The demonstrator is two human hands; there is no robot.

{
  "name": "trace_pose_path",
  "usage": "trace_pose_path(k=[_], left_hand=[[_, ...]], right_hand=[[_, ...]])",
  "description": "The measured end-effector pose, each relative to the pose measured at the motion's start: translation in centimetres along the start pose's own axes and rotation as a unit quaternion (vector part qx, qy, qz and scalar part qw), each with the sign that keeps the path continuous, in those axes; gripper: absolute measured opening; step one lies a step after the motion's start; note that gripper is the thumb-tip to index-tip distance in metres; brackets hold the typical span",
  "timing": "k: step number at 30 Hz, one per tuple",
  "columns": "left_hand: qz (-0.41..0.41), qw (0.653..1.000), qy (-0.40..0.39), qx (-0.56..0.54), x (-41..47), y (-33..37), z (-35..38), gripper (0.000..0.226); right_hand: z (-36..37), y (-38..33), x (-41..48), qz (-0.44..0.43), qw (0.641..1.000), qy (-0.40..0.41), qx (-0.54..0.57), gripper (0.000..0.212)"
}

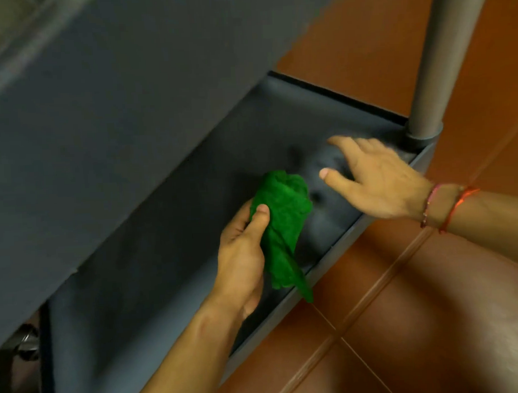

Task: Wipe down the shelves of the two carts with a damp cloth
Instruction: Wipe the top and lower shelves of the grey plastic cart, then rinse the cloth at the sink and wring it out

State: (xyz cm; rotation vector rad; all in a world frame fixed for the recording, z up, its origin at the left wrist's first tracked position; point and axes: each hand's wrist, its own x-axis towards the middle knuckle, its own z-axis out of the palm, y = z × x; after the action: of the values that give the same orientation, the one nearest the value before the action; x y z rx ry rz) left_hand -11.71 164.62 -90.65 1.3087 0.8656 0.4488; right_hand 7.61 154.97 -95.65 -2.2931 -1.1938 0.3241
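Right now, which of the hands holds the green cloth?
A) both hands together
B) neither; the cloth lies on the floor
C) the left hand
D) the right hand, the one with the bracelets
C: the left hand grips the green cloth with its thumb and curled fingers over the grey lower shelf, while the right hand is spread open and holds nothing.

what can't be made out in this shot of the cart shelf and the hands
Head view:
lower shelf: far side hidden under the upper shelf.
right hand: fingertips blurred; contact with the shelf unclear.
green cloth: partly covered by the left hand; dampness not visible.
cart post: top cut off by the frame edge.
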Motion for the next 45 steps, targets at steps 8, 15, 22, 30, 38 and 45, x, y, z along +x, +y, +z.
trace_pose_path(k=[8, 15, 22, 30, 38, 45], left_hand=[[-0.18, 0.944, -0.112, -0.253, -3.5, 3.1, 4.5, 0.047], [-0.234, 0.941, -0.084, -0.229, -7.5, 7.4, 8.8, 0.049], [-0.255, 0.936, -0.088, -0.227, -13.7, 16.8, 12.7, 0.043], [-0.2, 0.964, -0.123, -0.123, -20.2, 38.6, 17.6, 0.035], [-0.106, 0.978, -0.179, -0.028, -23.7, 59.6, 23.1, 0.027], [-0.031, 0.956, -0.291, 0.032, -26.0, 72.5, 28.2, 0.025]], right_hand=[[-4.7, -4.2, -5.3, 0.171, 0.835, -0.197, 0.485, 0.06], [-12.7, -6.0, -10.0, 0.174, 0.838, -0.124, 0.503, 0.014], [-26.3, -10.7, -13.4, 0.241, 0.825, -0.083, 0.504, 0.016], [-48.2, -19.7, -14.0, 0.268, 0.827, -0.006, 0.495, 0.016], [-69.1, -27.1, -13.5, 0.277, 0.807, 0.074, 0.517, 0.02], [-81.9, -30.0, -13.8, 0.251, 0.806, 0.141, 0.517, 0.021]])
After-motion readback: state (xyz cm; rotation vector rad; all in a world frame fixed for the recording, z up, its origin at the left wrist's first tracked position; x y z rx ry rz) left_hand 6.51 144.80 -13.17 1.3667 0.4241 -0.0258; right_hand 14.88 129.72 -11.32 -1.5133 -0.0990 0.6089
